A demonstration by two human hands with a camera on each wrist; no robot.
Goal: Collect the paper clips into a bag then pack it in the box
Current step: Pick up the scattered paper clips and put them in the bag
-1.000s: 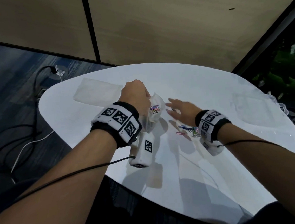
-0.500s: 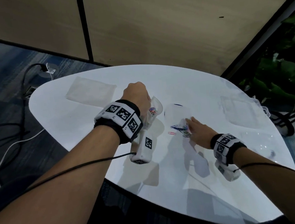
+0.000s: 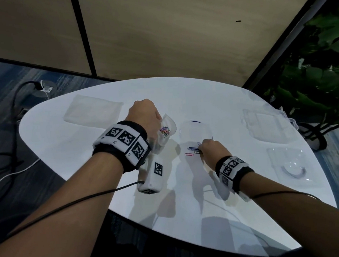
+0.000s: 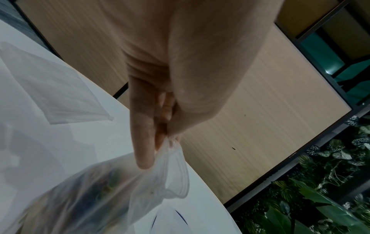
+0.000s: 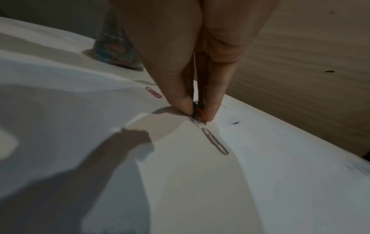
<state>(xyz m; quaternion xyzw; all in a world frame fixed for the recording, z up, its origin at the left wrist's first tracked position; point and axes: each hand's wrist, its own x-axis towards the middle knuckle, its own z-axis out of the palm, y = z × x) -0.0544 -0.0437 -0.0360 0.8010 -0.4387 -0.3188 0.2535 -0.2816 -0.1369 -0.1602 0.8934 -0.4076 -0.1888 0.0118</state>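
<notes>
My left hand (image 3: pixel 145 116) pinches the rim of a clear plastic bag (image 3: pixel 166 132) held upright on the white table (image 3: pixel 84 148); coloured paper clips (image 3: pixel 164 131) lie inside it. In the left wrist view the fingers (image 4: pixel 144 142) grip the bag's mouth (image 4: pixel 172 174). My right hand (image 3: pixel 211 151) is down on the table, its fingertips (image 5: pixel 186 104) pinching a small bunch of paper clips (image 5: pixel 198 114). A pink clip (image 3: pixel 189 154) and a blue one (image 3: pixel 193 148) lie loose just left of it; another clip (image 5: pixel 215 140) lies in front of the fingers.
A flat empty bag (image 3: pixel 92 112) lies at the table's far left. A clear plastic box (image 3: pixel 266 126) stands open at the far right, with a clear lid or tray (image 3: pixel 290 165) nearer me. Plants (image 3: pixel 313 74) stand beyond the right edge; cables (image 3: pixel 14 172) run on the floor at left.
My right hand drew back from the bag to the loose clips and closed its fingers on a bunch. The left hand kept holding the bag in place.
</notes>
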